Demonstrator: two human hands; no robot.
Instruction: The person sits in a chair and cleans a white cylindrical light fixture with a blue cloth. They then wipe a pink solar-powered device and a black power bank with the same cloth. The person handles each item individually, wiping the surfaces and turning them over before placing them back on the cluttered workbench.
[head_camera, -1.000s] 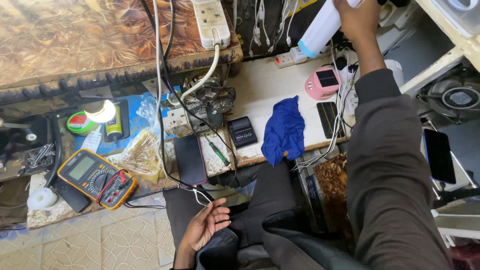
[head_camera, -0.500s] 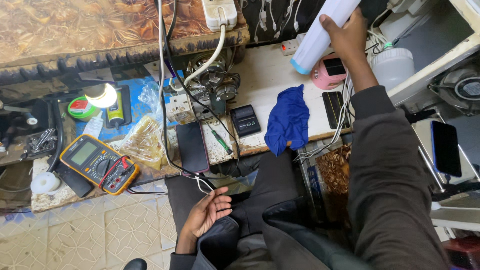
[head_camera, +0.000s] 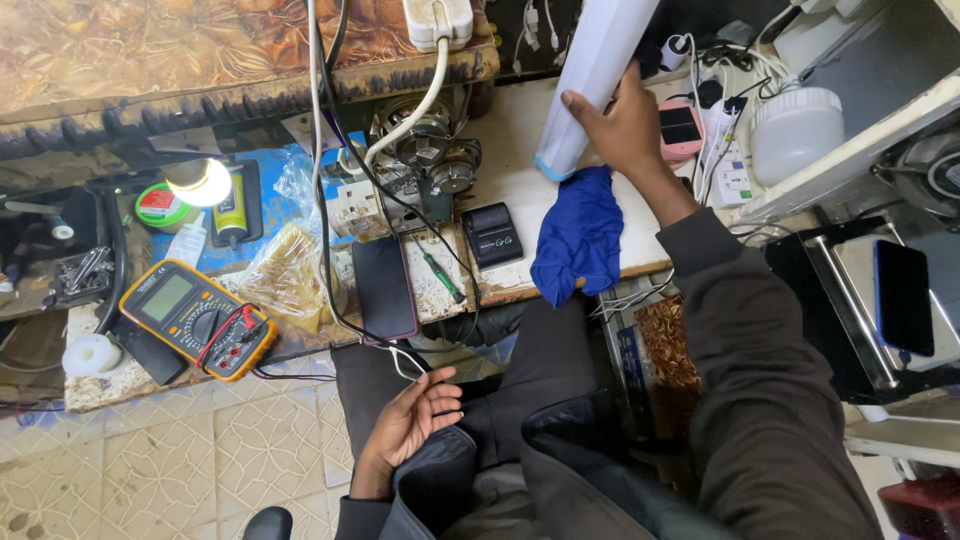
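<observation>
Gripping the long white tube around its lower part, the right hand has brought it down and leftward over the last second, so its blue-rimmed end now hangs just above the blue cloth on the bench. Fingers wrap it firmly. The left hand stays loosely open on the lap, 1 white cable near its fingertips, holding nothing.

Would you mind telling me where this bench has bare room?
Bare: the pale strip between the motor and the blue cloth, above the small black box. Crowded: the left end around the multimeter, and the cables behind the right hand.
</observation>
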